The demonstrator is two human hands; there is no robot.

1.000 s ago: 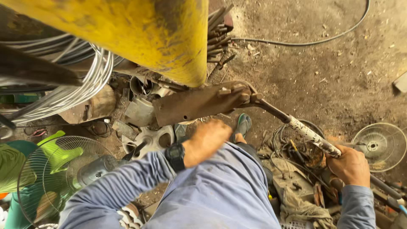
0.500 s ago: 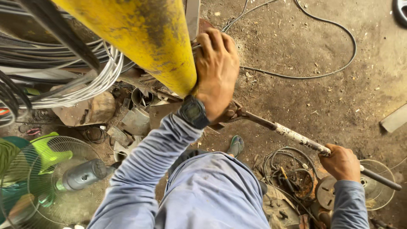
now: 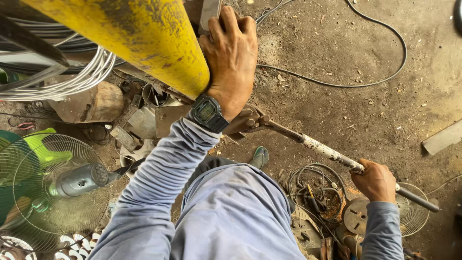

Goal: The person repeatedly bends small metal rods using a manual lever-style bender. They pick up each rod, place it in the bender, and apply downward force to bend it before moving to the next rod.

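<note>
**Two hands on a lever tool beside a yellow pipe**

The left hand reaches far up, fingers curled over a flat grey metal strip that stands against the yellow pipe. A dark wristwatch sits on that wrist, above a pale blue sleeve. The pipe is thick and round, its paint scuffed with dark rusty patches, and it slants across the upper left of the view.

The right hand is closed in a fist around the long handle of a lever tool, near its right end. The handle is a thin bar, dark and rusty, with a whitish flaking stretch in the middle. It runs from a rusty brown metal head just below the left wrist down to the right, over the dirt floor.

A black cable loops across the floor far right. At the left lie a fan with a wire cage, a bundle of grey wires and scrap metal pieces.
</note>
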